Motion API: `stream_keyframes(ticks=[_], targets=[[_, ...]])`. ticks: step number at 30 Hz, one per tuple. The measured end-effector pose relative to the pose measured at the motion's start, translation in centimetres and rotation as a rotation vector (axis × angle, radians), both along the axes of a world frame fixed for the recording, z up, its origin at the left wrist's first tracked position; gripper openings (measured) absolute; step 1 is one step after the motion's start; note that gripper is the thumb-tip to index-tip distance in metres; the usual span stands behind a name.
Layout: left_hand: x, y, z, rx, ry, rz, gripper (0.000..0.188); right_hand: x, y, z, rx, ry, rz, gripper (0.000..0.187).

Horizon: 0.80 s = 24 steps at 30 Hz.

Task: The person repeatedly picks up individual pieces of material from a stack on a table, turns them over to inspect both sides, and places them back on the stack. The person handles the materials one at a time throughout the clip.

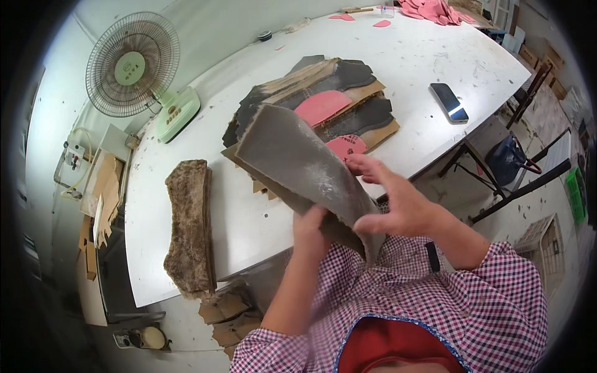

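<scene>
A large grey sheet (pixel 289 146) with a pale, rough cut edge is held up at a slant in front of me, over the near edge of the table. Its lower end curls toward my apron, and a second layer shows beneath it. My left hand (pixel 311 233) is closed on the sheet's lower left side, its fingertips hidden behind the material. On the other side, my right hand (pixel 401 202) has thumb and fingers spread apart, the thumb against the curled end. Behind the sheet lies a pile of dark cut pieces (pixel 348 78) with pink templates (pixel 323 107) among them.
A stack of brown fuzzy pieces (pixel 186 227) lies on the white table (pixel 249 248) at left. A fan (pixel 134 68) stands at the far left, a phone (pixel 449 103) at right. Pink pieces (pixel 435 11) are heaped at the back. A chair (pixel 522 180) holds a dark bag (pixel 505 163).
</scene>
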<state>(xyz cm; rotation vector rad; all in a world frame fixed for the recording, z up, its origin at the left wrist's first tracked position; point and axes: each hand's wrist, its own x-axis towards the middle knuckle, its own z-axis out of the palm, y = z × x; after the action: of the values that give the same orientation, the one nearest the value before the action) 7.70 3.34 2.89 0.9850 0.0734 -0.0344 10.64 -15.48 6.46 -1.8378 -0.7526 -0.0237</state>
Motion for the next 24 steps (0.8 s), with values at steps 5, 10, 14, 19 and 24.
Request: stream_keyframes(ticks=[5, 10, 14, 19, 24], targets=[[-1.0, -0.8, 0.4, 0.198, -0.064, 0.019, 0.041, -0.7, 2.2, -0.6, 0.010, 0.097, -0.125, 0.054], [-2.3, 4.3, 0.3, -0.033, 0.091, -0.147, 0.044, 1.8, -2.0, -0.3, 0.269, 0.538, -0.144, 0.021], [-3.8, 5.0, -0.6, -0.109, 0.203, -0.068, 0.052, 2.6, -2.1, -2.4, 0.214, 0.451, -0.213, 0.023], [-4.8, 2.4, -0.4, -0.371, 0.089, -0.047, 0.065, 3.2, -0.5, -3.6, 0.138, 0.356, -0.210, 0.024], [-4.8, 0.9, -0.1, -0.436, 0.038, -0.147, 0.070, 3.1, 1.5, -6.0, 0.272, 0.580, 0.046, 0.027]])
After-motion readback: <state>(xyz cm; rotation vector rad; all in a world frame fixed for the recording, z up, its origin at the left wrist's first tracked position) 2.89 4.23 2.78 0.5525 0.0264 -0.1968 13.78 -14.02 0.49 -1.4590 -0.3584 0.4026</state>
